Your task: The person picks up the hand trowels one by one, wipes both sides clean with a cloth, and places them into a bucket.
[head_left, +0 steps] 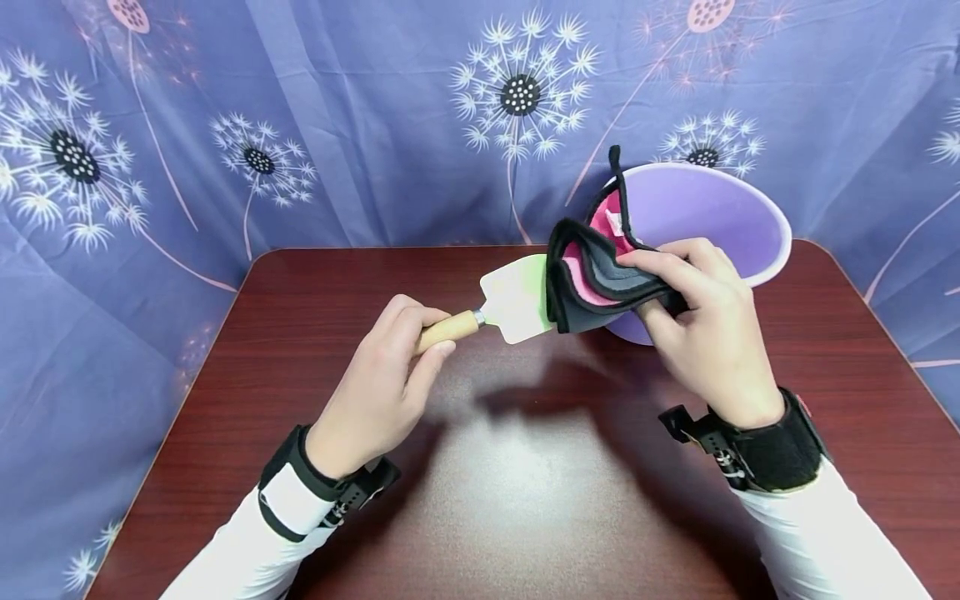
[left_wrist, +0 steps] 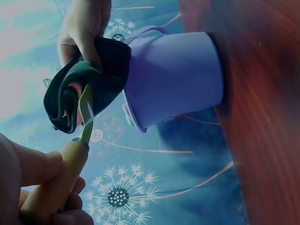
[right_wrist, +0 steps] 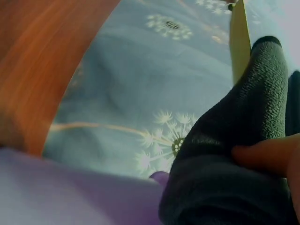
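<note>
My left hand (head_left: pixel 382 383) grips the wooden handle (head_left: pixel 448 332) of a small trowel, which is held above the table. Its flat, pale green blade (head_left: pixel 517 298) points to the right. My right hand (head_left: pixel 708 321) pinches a folded cloth (head_left: pixel 600 312), dark grey with black edging and pink inner faces. The far end of the blade is hidden by the cloth's folds. In the left wrist view, the cloth (left_wrist: pixel 77 89) lies against the blade (left_wrist: pixel 86 111), and the right hand (left_wrist: pixel 86 33) holds it from above. The right wrist view shows the cloth (right_wrist: pixel 225 173) close up beside the blade (right_wrist: pixel 240 42).
Behind the right hand, a lavender bucket (head_left: pixel 757 208) with a white rim stands on the dark red-brown table (head_left: pixel 300 350). A blue curtain (head_left: pixel 375 125) with dandelion prints hangs along the table's back and sides. Each wrist wears a black strap with a camera.
</note>
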A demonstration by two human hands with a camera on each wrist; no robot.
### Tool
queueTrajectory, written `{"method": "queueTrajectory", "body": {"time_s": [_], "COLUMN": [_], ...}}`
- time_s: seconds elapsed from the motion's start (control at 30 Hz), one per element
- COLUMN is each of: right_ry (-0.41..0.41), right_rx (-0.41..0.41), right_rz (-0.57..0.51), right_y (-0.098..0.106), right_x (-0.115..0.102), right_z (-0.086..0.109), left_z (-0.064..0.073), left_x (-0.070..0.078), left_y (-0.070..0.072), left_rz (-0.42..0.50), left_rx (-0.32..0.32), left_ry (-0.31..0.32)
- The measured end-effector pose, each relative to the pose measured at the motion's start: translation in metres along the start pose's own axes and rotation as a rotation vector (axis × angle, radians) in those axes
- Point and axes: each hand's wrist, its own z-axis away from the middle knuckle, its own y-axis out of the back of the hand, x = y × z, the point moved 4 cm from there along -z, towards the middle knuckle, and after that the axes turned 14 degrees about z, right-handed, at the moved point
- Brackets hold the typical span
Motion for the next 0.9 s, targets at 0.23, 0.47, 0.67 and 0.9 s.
{"method": "queueTrajectory", "body": {"time_s": [0.23, 0.47, 0.67, 0.9], "right_ry": [-0.115, -0.167, -0.186, -0.158], "right_rx": [-0.013, -0.056, -0.114, -0.145], "right_rz": [-0.090, -0.143, -0.157, -0.133], "right_y": [0.002, 0.001, -0.015, -0.025], "right_x": [-0.007, -0.016, -0.003, -0.003], "right_z": [-0.003, -0.001, 0.008, 0.011], "left_z": [0.001, 0.003, 0.005, 0.008], "left_x": [0.000, -0.003, -0.004, -0.006], "left_y": [-0.001, -0.005, -0.011, -0.021], "left_rz": [0.069, 0.106, 0.136, 0.195], "left_rx": [-0.022, -0.053, -0.074, -0.123], "left_ry": [0.035, 0.086, 0.137, 0.211]}}
